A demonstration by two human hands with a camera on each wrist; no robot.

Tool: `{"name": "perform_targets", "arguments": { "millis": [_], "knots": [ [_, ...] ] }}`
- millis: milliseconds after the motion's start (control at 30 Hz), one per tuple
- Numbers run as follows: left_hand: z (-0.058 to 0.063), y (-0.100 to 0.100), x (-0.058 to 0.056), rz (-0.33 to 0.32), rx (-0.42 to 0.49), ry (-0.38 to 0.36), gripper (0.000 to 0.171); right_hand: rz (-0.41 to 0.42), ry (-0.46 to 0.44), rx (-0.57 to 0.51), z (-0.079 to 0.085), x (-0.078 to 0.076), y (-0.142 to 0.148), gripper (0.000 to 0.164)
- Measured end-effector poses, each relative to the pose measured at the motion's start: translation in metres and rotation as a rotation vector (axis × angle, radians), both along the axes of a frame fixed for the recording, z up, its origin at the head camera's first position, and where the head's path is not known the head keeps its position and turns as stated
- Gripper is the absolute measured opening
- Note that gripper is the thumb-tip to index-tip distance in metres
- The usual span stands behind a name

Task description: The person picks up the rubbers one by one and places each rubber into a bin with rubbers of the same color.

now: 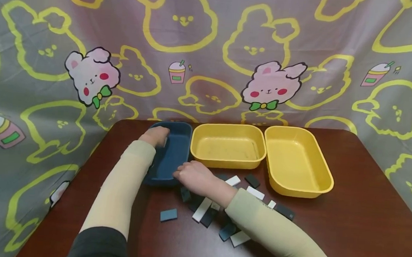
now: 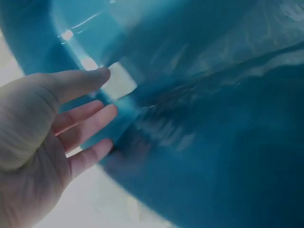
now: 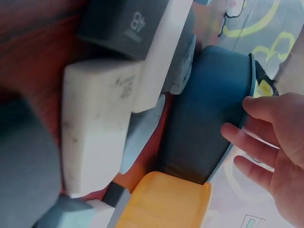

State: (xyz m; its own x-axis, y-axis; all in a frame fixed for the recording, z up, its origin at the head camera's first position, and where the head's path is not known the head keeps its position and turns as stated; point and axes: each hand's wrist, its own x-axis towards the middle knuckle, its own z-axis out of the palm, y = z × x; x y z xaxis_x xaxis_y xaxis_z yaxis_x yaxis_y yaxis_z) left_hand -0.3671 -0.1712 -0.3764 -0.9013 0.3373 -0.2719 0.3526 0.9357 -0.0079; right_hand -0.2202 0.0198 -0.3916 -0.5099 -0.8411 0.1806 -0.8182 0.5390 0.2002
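In the head view my left hand (image 1: 158,135) reaches into the far left part of the blue bin (image 1: 169,177). It pinches a small white block (image 2: 119,81), which shows at the thumb tip in the left wrist view; part of the grip is hidden behind the block. My right hand (image 1: 196,177) hovers by the near right corner of the same bin, over the edge of the block pile. Its fingers (image 3: 251,142) are loosely bent and spread with nothing between them, overlapping the bin's rim in the right wrist view.
Two yellow bins, one wide (image 1: 226,164) and one deep (image 1: 300,193), stand right of the blue one. Several white, black and grey-blue blocks lie heaped below them, partly under my right forearm. One grey-blue block (image 1: 169,215) lies apart. A patterned curtain (image 1: 210,65) hangs behind the table.
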Motion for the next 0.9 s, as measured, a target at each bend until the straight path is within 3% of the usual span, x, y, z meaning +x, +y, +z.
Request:
{"name": "perform_targets", "arguments": {
  "millis": [167, 300, 567, 733, 900],
  "knots": [
    [0.013, -0.002, 0.001, -0.047, 0.049, 0.033, 0.039, 0.017, 0.001, -0.132, 0.0, 0.0, 0.01, 0.022],
    [0.025, -0.002, 0.016, -0.119, 0.096, 0.094, 0.042, 0.018, -0.038, -0.197, 0.007, 0.002, 0.024, 0.029],
    [0.04, 0.004, 0.073, -0.266, 0.212, 0.212, 0.046, -0.018, -0.037, -0.272, 0.018, 0.01, 0.078, 0.031],
    [0.037, 0.015, 0.112, -0.35, 0.256, 0.229, 0.049, -0.064, -0.015, -0.285, 0.022, 0.017, 0.114, 0.033],
    [0.026, 0.026, 0.146, -0.451, 0.298, 0.236, 0.045, -0.121, -0.014, -0.276, 0.025, 0.024, 0.144, 0.037]
  ]
}}
